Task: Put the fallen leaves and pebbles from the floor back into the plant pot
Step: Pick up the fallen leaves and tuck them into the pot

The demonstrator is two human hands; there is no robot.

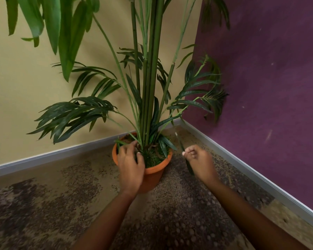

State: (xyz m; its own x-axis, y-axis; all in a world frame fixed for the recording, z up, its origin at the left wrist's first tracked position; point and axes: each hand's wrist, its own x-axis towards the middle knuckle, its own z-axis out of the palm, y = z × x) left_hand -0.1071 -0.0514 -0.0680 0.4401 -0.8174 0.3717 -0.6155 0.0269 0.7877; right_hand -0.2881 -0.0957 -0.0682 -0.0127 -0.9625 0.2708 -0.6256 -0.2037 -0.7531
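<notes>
An orange plant pot (pixel 156 171) stands in the room's corner, holding a tall palm-like plant (pixel 148 98) with green moss at its base. My left hand (pixel 130 165) lies over the pot's left rim, fingers spread and relaxed on the greenery. Just right of the pot, my right hand (pixel 197 157) pinches a long, thin dark green leaf (pixel 180 143) that stands nearly upright, its tip pointing up and its lower end hanging behind the hand. No pebbles can be made out on the speckled floor.
Mottled brown and tan carpet (pixel 61 204) covers the floor. A yellow wall (pixel 25 87) lies to the left and a purple wall (pixel 269 87) to the right, with a grey skirting board (pixel 242 165) along both. Drooping fronds hang over the pot.
</notes>
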